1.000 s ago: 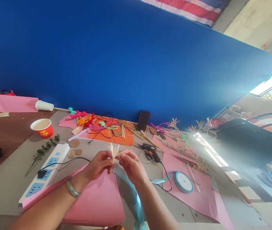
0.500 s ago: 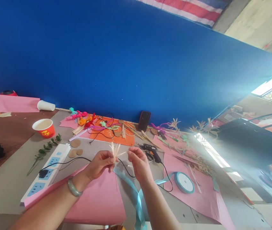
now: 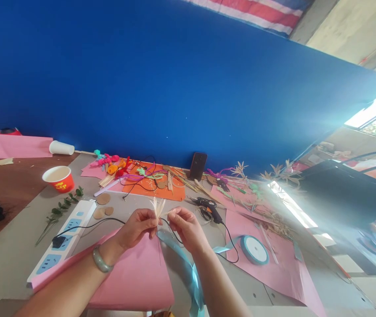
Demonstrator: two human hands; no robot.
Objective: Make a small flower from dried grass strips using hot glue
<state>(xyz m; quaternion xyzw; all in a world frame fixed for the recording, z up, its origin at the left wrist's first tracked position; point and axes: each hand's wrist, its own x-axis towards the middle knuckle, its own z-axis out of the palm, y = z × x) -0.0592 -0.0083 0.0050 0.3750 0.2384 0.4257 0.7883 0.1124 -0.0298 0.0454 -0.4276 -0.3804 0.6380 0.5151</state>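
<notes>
Between my hands stands a small pale flower of dry, husk-like petals [image 3: 158, 206], with a thin stem or wire hanging below it. My left hand [image 3: 141, 225], a bangle at its wrist, is closed around the flower's base in a pinch. My right hand [image 3: 187, 226] has its thumb and forefinger pressed together at the tip of a petal that sticks out to the right. Below the hands lie a pink paper sheet [image 3: 135, 277] and a loose light-blue ribbon [image 3: 192, 277]. Behind my right hand rests a black glue gun [image 3: 209, 207].
A ribbon spool [image 3: 254, 250] lies at right on pink paper. At left are a power strip [image 3: 65, 240], a leafy sprig [image 3: 60, 206] and a red paper cup [image 3: 58, 178]. A phone [image 3: 198, 166] leans against the blue wall. The glue gun's black cord crosses the table.
My right hand has moved left and now pinches the flower's side petal, which stood free before. My left hand keeps its hold on the base. The view has shifted slightly.
</notes>
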